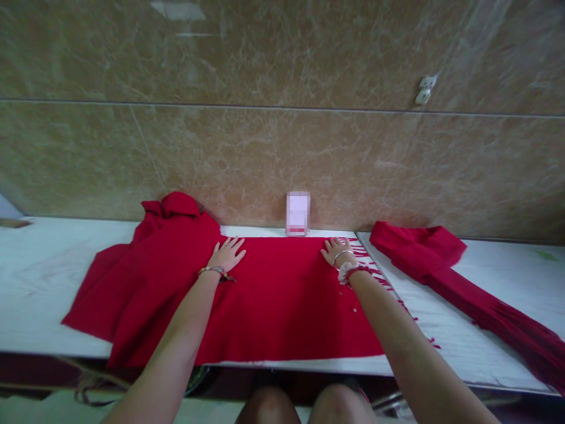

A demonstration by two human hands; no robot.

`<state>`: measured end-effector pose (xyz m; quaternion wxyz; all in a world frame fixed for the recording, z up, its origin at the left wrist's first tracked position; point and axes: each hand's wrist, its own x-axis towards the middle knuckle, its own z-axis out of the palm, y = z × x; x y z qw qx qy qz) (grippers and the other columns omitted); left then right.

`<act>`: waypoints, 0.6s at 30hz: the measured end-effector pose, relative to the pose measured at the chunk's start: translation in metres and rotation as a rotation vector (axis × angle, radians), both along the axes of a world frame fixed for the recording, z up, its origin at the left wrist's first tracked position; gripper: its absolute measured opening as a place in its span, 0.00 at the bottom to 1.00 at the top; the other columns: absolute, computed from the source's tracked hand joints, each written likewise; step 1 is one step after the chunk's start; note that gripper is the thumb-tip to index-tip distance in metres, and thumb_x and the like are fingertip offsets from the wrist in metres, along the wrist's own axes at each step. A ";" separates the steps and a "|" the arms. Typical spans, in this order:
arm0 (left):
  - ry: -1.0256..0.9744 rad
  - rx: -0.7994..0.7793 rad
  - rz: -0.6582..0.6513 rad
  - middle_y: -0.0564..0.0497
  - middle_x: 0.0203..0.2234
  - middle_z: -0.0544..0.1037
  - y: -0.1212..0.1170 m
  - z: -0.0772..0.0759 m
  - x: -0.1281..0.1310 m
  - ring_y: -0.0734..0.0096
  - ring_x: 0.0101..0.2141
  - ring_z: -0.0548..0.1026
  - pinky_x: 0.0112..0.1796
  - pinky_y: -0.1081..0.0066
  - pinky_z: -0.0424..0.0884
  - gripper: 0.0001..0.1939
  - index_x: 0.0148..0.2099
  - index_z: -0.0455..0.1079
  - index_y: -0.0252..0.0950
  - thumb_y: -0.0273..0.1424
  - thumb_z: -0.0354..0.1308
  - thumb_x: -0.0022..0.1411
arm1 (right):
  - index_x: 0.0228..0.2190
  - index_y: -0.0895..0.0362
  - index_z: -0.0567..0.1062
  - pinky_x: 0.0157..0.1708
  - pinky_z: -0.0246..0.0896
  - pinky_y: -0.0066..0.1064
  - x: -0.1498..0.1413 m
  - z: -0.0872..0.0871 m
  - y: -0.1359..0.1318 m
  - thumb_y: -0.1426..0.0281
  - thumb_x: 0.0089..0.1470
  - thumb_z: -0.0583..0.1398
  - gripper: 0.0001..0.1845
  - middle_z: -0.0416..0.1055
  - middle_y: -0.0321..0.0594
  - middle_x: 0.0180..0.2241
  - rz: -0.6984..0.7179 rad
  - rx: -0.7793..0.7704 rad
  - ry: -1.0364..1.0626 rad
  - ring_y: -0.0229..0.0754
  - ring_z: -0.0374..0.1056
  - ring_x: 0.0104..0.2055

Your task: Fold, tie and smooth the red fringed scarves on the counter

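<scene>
A red fringed scarf (282,300) lies across the white tabletop, flat in the middle and heaped in loose folds at the left. My left hand (226,254) rests palm down on its far edge, beside the heap, fingers spread. Near the fringed right end, my right hand (338,253) presses on the same far edge with its fingers apart. Neither hand grips anything. Part of the fringe is hidden under my right wrist and forearm. Bracelets circle both wrists, and a pale scrunchie is on the right one.
A blurred pale rectangular object (298,212) leans upright against the marbled wall (247,159). Farther right, another red fringed cloth (424,253) lies folded and trails over the table's front edge. A white cat-shaped piece (426,89) is on the wall. The white table (39,282) extends to both sides.
</scene>
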<state>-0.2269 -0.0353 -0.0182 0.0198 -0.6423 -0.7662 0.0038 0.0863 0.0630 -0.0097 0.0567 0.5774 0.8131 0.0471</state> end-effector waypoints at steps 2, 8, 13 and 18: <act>-0.007 0.007 0.008 0.48 0.62 0.49 0.001 -0.001 -0.001 0.58 0.60 0.45 0.55 0.51 0.46 0.27 0.63 0.47 0.39 0.39 0.36 0.64 | 0.56 0.63 0.58 0.58 0.27 0.48 -0.017 0.009 -0.003 0.65 0.57 0.47 0.27 0.50 0.53 0.59 0.025 0.039 -0.009 0.50 0.41 0.62; -0.022 0.006 0.023 0.48 0.62 0.48 0.004 -0.005 -0.002 0.58 0.60 0.46 0.56 0.54 0.47 0.28 0.63 0.47 0.36 0.39 0.37 0.63 | 0.56 0.63 0.56 0.57 0.38 0.46 -0.104 0.011 -0.028 0.60 0.58 0.45 0.29 0.46 0.52 0.61 0.279 0.020 0.203 0.50 0.43 0.62; -0.006 0.001 0.024 0.50 0.62 0.48 0.005 -0.007 -0.003 0.59 0.60 0.46 0.56 0.54 0.47 0.27 0.63 0.47 0.37 0.39 0.37 0.63 | 0.59 0.56 0.51 0.58 0.36 0.47 -0.149 -0.006 -0.049 0.58 0.59 0.41 0.29 0.42 0.43 0.62 0.433 -0.166 0.300 0.47 0.38 0.63; -0.001 0.004 0.022 0.51 0.62 0.48 0.005 -0.006 -0.004 0.60 0.60 0.47 0.55 0.55 0.48 0.27 0.63 0.47 0.39 0.40 0.36 0.63 | 0.59 0.53 0.49 0.59 0.32 0.46 -0.118 -0.010 -0.039 0.59 0.59 0.40 0.28 0.38 0.39 0.63 0.348 -0.215 0.257 0.45 0.35 0.63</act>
